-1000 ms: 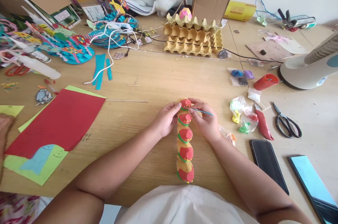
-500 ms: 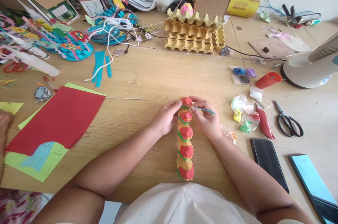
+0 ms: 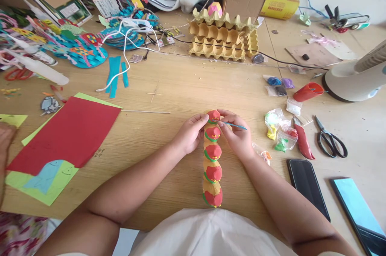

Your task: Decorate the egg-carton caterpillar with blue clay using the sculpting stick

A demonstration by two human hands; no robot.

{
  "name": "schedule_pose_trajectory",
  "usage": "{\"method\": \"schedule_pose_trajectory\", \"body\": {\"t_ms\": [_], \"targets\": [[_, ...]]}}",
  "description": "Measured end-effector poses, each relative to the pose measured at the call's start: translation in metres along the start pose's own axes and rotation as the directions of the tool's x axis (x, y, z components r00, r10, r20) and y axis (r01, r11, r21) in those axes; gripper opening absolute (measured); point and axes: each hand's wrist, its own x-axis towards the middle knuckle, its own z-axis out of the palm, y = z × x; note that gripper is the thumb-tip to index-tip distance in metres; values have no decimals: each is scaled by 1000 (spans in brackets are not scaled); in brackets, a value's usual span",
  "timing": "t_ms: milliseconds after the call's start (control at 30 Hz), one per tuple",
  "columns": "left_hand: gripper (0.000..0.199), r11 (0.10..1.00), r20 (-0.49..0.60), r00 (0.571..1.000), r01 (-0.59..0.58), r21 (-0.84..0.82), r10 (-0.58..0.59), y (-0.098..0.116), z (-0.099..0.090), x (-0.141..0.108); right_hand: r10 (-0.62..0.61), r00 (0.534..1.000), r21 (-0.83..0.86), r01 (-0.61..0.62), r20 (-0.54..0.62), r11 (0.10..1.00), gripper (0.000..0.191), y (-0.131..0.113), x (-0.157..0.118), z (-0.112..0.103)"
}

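Note:
A strip of egg-carton bumps (image 3: 212,152), coloured red and green with small yellow bits, stands out lengthwise from near my body. My left hand (image 3: 194,132) grips its far end from the left side, thumb on the top bump. In my right hand (image 3: 235,132) is a thin blue tool (image 3: 233,125), pinched between thumb and fingers, its tip at the yellow details on the farthest red bump. The right fingers also reach behind that far end.
Scissors (image 3: 331,137), a red cutter (image 3: 303,138), clay bags (image 3: 282,142) and a phone (image 3: 307,187) lie right. Red paper (image 3: 69,131) lies left, near another person's hand (image 3: 6,139). Egg cartons (image 3: 223,34) stand at the back.
The whole view has shifted very slightly. Both hands keep their hold, and the blue tool's tip stays at the farthest bump.

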Motion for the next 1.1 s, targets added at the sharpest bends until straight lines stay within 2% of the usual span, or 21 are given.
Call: {"method": "schedule_pose_trajectory", "body": {"t_ms": [433, 1100], "targets": [[34, 1000, -20, 1000, 15, 23, -15, -1, -3, 2, -66, 998, -73, 64, -16, 995, 7, 1, 0, 1], [35, 999, -18, 1000, 13, 39, -13, 0, -2, 1, -26, 999, -27, 26, -20, 999, 14, -3, 0, 1]]}}
